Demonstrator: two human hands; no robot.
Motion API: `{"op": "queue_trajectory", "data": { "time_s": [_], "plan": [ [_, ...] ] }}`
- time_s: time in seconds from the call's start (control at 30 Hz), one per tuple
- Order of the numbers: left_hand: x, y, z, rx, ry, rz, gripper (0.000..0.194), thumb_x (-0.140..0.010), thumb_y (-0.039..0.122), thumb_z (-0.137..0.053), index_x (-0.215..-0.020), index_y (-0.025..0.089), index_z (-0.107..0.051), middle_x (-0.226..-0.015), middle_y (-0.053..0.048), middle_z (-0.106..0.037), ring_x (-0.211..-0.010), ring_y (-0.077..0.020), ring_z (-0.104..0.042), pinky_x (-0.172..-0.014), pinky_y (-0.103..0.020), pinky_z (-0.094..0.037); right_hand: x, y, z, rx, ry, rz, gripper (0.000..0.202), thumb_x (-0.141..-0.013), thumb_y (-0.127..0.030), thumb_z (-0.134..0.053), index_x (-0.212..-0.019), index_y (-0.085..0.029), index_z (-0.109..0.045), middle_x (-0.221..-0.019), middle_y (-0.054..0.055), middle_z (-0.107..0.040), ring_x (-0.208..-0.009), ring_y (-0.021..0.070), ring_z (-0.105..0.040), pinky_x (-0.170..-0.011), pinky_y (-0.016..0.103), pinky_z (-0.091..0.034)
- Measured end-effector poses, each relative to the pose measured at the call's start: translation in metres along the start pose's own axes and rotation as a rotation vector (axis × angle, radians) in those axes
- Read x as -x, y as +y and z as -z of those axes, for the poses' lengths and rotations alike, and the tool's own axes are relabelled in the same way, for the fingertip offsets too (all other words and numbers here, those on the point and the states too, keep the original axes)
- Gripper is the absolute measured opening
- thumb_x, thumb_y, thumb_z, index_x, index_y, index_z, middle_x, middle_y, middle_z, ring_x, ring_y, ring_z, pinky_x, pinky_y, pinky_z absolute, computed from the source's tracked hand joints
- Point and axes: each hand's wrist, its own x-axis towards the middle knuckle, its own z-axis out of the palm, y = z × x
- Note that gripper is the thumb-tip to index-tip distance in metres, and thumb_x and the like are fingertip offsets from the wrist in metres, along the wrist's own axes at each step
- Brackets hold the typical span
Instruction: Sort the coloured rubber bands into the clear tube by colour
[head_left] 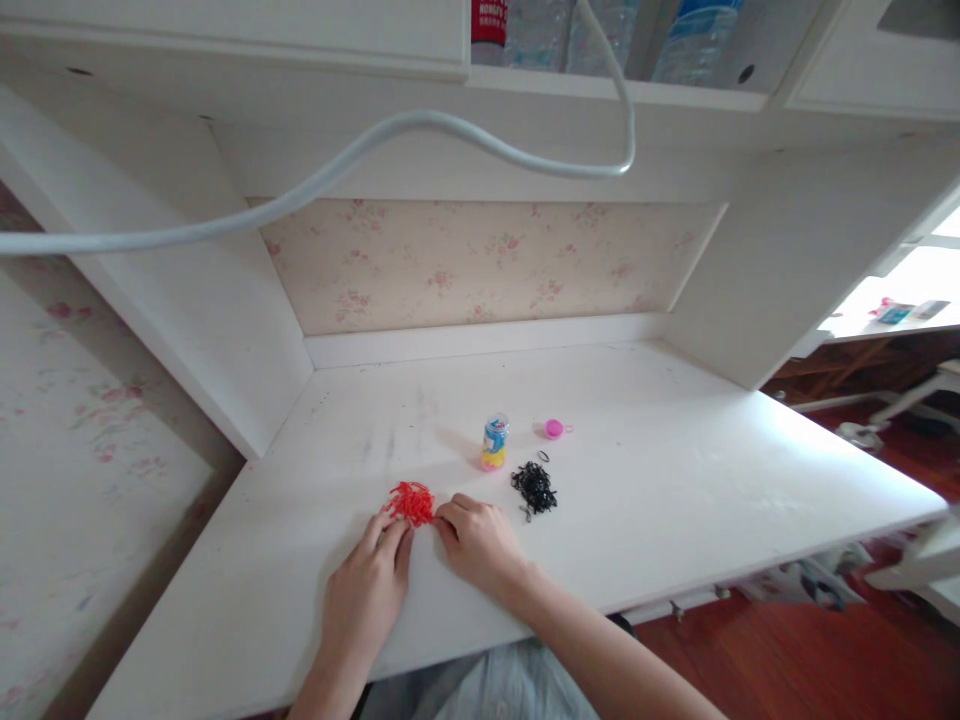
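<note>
Smooth white cable bends across the upper frame. Lower centre, the red bands lie in a loose, tangled heap on the matte, scuffed table. The left hand has its fingers bent at the heap's lower-left edge; the right hand brings thumb and forefinger close together at its right edge. Whether either pinches a band, I cannot tell. Light fingertips, kept low, would probably suit such thin, springy loops; hard pressing could scatter them. Right of centre sit glossy black bands, well apart from the red, near an upright, clear-walled jar and a round pink cap.
</note>
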Motion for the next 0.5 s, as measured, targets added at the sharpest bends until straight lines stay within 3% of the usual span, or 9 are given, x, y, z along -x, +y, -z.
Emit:
{"op": "queue_trajectory", "data": {
  "time_s": [0.27,0.5],
  "plan": [
    [-0.004,0.005,-0.004,-0.053,0.000,0.016,0.027,-0.095,0.038,-0.038,-0.104,0.026,-0.060,-0.111,-0.003,-0.065,-0.076,-0.0150,-0.067,-0.056,-0.024,-0.044,0.000,0.008,-0.006,-0.146,0.156,-0.018,0.023,-0.096,-0.022,-0.042,-0.086,-0.020,-0.063,-0.084,0.002,-0.063,-0.073,0.0131,-0.060,-0.065,0.021,-0.039],
    [-0.010,0.013,-0.007,-0.060,0.013,0.010,0.024,-0.095,0.029,-0.037,-0.104,0.023,-0.059,-0.104,-0.005,-0.066,-0.074,-0.0154,-0.066,-0.055,-0.024,-0.042,-0.002,0.017,-0.005,-0.392,0.351,-0.084,0.022,-0.092,-0.018,-0.048,-0.082,-0.019,-0.067,-0.078,0.002,-0.064,-0.071,0.0126,-0.057,-0.067,0.020,-0.040]
  ]
}}
